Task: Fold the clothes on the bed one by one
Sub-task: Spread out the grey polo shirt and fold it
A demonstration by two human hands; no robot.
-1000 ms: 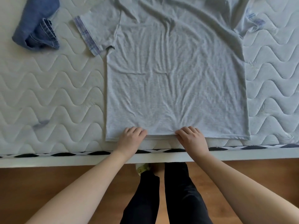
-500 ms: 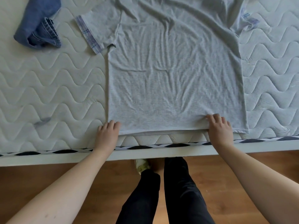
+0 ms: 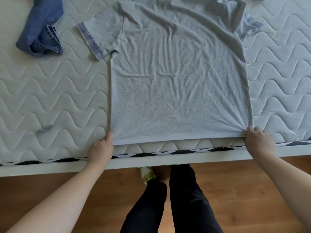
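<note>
On the white wave-quilted mattress of the bed (image 3: 50,98), near its front edge: light grey short-sleeved T-shirt with plaid-trimmed cuffs (image 3: 180,91), spread flat, hem toward the person, collar at the far side. Left hand (image 3: 101,148) at the hem's left corner, thumb on the cloth, grip pinched there. Right hand (image 3: 259,140) at the right corner, fingers curled round bunched fabric, creases fanning out from that grip. Crumpled blue denim garment (image 3: 42,29) well apart, far left, not yet folded. Risks, as judged: uneven pull skewing the hem, the right sleeve, already rumpled, getting trapped in a fold, the shirt sliding off the bed edge toward the wooden floor (image 3: 84,190).
</note>
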